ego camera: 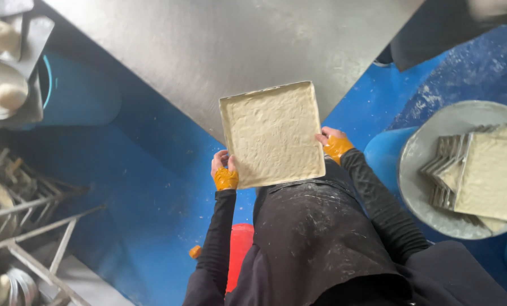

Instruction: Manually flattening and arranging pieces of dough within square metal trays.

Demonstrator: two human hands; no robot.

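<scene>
Fingers of both our hands clamp the dough-filled square tray by opposite edges. It is pressed out, held off the table; finished trays sit stacked right.

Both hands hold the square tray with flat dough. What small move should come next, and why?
Probably carry the square tray right toward the stack of dough-filled trays in the round metal basin. The left hand and right hand grip its opposite edges, its dough looks fully pressed flat, and matching trays are piled there.
</scene>
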